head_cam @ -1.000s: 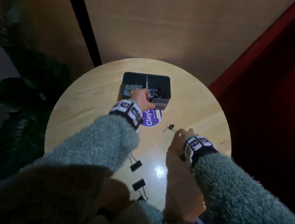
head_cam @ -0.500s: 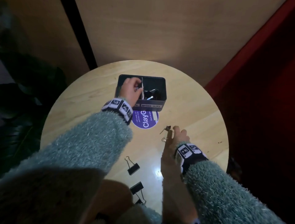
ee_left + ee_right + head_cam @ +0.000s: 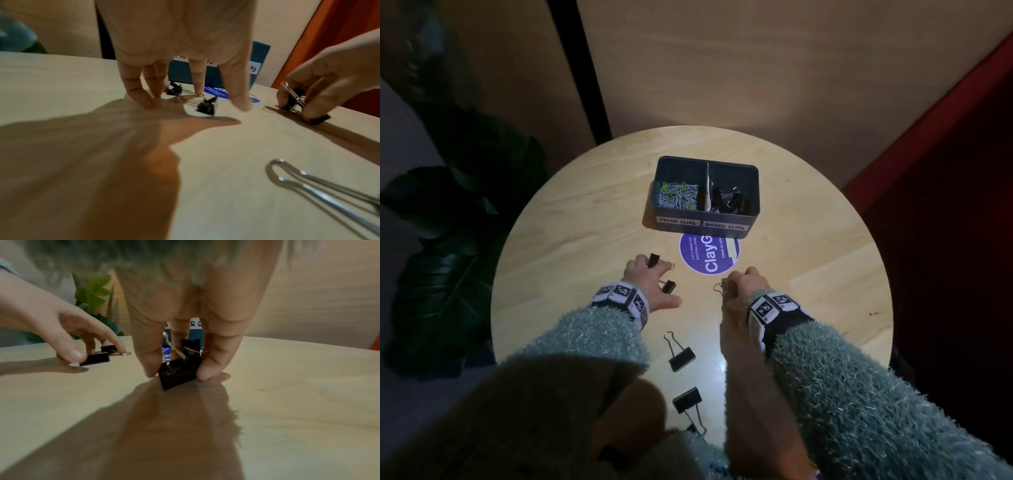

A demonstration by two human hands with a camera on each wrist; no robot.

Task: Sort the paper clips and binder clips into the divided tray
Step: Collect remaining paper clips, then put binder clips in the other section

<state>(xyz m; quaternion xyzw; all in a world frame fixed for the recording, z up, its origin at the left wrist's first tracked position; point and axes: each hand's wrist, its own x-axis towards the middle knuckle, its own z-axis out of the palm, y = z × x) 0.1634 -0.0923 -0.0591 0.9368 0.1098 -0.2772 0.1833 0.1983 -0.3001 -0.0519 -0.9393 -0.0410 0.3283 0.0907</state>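
Observation:
The dark divided tray point(image 3: 753, 202) stands at the back of the round table, with coloured paper clips point(image 3: 678, 197) in its left compartment and black binder clips point(image 3: 729, 202) in its right. My left hand point(image 3: 654, 284) is spread with straight fingers touching the table over two small black binder clips point(image 3: 205, 106) point(image 3: 174, 90). My right hand point(image 3: 180, 369) pinches small black binder clips point(image 3: 176, 378) between thumb and fingers, their edge on the table. Two larger binder clips point(image 3: 681, 356) point(image 3: 687, 399) lie nearer my body.
A purple round sticker point(image 3: 709, 253) sits on the wooden table point(image 3: 571, 240) in front of the tray. A dark leafy plant point(image 3: 455, 240) stands off the table's left edge, and a red surface point(image 3: 945, 137) lies to the right.
My left hand has come back from the tray and now lies over two small clips on the table. My right hand has closed on the small clips beside the sticker.

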